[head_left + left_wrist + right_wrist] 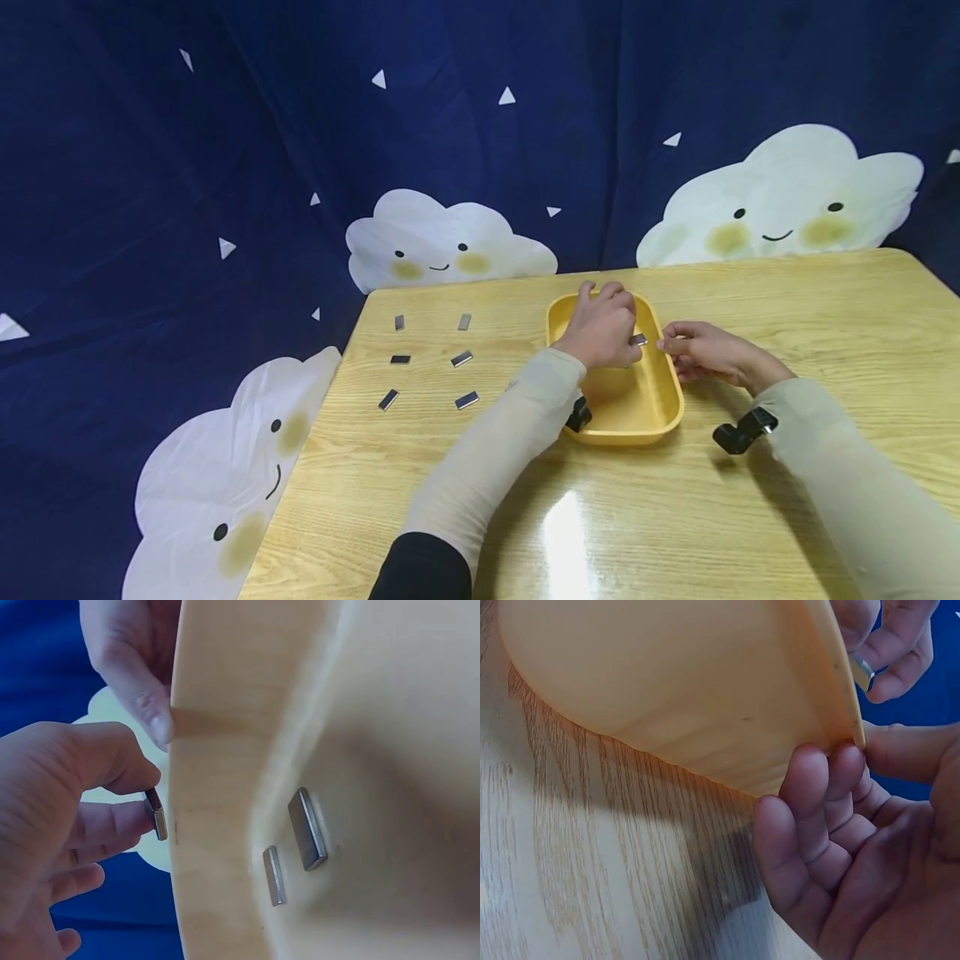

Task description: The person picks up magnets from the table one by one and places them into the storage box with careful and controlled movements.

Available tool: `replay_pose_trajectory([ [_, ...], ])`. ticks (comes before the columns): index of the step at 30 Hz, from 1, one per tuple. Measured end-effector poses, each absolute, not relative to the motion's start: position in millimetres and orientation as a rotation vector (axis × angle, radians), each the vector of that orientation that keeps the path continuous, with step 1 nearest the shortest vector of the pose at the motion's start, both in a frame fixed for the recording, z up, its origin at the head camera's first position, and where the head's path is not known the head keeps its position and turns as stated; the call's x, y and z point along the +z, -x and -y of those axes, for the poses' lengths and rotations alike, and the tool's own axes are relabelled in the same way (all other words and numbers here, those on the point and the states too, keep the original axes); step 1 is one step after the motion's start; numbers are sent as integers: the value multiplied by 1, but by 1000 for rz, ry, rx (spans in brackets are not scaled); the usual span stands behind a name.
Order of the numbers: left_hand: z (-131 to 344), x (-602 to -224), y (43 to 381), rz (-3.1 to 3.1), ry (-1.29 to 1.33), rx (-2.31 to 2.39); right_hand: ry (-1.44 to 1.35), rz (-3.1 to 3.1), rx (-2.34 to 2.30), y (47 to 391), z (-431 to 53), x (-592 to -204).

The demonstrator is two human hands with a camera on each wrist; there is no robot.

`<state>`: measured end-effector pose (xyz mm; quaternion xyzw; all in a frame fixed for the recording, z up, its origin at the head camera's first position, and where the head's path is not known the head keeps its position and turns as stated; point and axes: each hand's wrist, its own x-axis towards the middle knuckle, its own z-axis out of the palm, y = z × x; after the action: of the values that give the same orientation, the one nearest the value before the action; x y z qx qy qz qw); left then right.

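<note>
My left hand (600,329) is over the yellow plastic tub (628,437), pinching a small silver metal block (155,815) between thumb and fingertips. That block hangs just above the tub's rim. Two more such blocks, a larger one (307,829) and a narrower-looking one (274,875), lie inside the tub, as the left wrist view shows. On the tub's right side, my right hand (708,354) grips the rim, thumb over the edge and fingertips against the outer wall (690,690).
Several similar metal blocks, such as one dark block (401,359) and one tilted block (467,400), lie spaced out on the wooden table (420,467) left of the tub. Behind the table hangs a dark blue curtain (450,133) with cloud shapes.
</note>
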<state>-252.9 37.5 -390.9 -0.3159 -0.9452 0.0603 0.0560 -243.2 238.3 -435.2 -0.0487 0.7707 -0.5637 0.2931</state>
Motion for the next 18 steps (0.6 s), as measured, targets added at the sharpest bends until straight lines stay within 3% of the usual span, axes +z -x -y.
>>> replay_pose_trajectory([
  [18, -42, -402, 261, 2937, 953, 135, 139, -2031, -1540, 243, -239, -437],
])
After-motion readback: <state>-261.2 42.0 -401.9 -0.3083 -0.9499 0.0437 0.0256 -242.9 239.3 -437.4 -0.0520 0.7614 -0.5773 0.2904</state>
